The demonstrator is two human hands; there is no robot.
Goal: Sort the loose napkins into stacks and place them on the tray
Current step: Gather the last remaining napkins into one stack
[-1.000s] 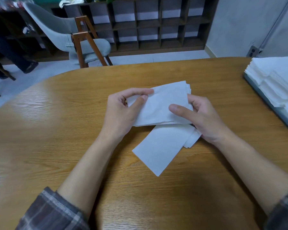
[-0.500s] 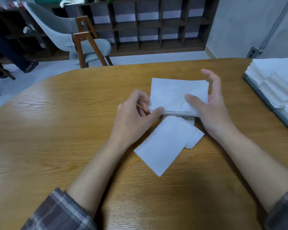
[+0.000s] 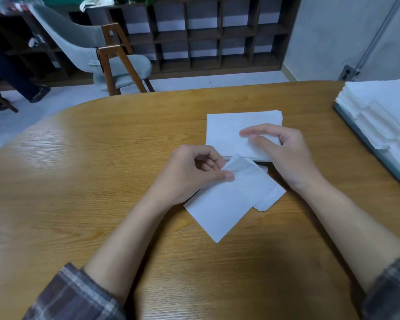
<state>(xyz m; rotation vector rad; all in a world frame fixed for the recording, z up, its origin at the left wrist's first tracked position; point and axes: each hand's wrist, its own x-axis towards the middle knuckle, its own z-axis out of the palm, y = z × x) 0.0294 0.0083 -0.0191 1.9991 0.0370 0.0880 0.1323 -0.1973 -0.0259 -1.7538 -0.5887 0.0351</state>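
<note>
Stack (image 3: 244, 132) first: a second ago you held it in both hands above the loose sheets. Now it lies flat on the table (image 3: 102, 181), just beyond them, squared and let go. Your right hand (image 3: 286, 155) hangs over its near edge, thumb and fingers apart and loosely bent. They are blurred, so I cannot tell whether they touch the paper. Your left hand (image 3: 192, 174) has come off the stack and pinches the far corner of the top loose napkin (image 3: 226, 204) between thumb and curled fingers, lifting that corner off the table. At least one more sheet (image 3: 271, 199) lies under it. You're likely on the next pickup, with this napkin due on the stack. The tray (image 3: 365, 142) at your right already carries piles (image 3: 383, 112); this stack is not yet on it.
</note>
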